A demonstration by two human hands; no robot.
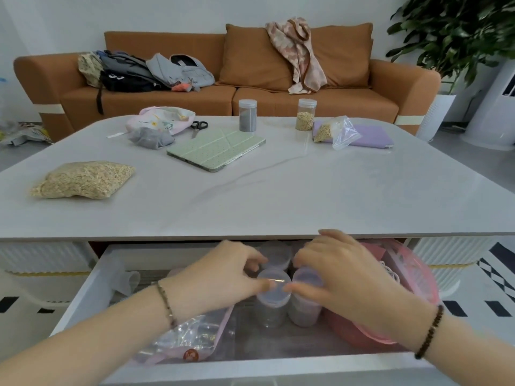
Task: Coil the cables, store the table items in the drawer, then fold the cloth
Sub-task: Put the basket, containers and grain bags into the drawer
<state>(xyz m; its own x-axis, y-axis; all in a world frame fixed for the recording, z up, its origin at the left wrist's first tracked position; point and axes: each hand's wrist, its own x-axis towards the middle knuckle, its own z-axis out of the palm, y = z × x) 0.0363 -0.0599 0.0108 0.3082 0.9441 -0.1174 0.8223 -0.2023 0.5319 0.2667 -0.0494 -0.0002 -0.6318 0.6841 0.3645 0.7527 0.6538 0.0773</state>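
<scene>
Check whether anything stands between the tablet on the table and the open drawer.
The tabletop between the tablet and the drawer is bare. Inside, though, jars, the left hand, the right hand, a plastic bag and a pink basket take up most of the floor.

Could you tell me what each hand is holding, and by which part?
The left hand grips a clear-lidded jar by its lid rim; the right hand grips the neighbouring jar at its top.

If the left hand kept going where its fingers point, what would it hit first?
The left hand points right, at the clear-lidded jar; its curled fingers seem to grip the lid, though blur hides contact. Beyond it stands a second jar, in the right hand.
</scene>
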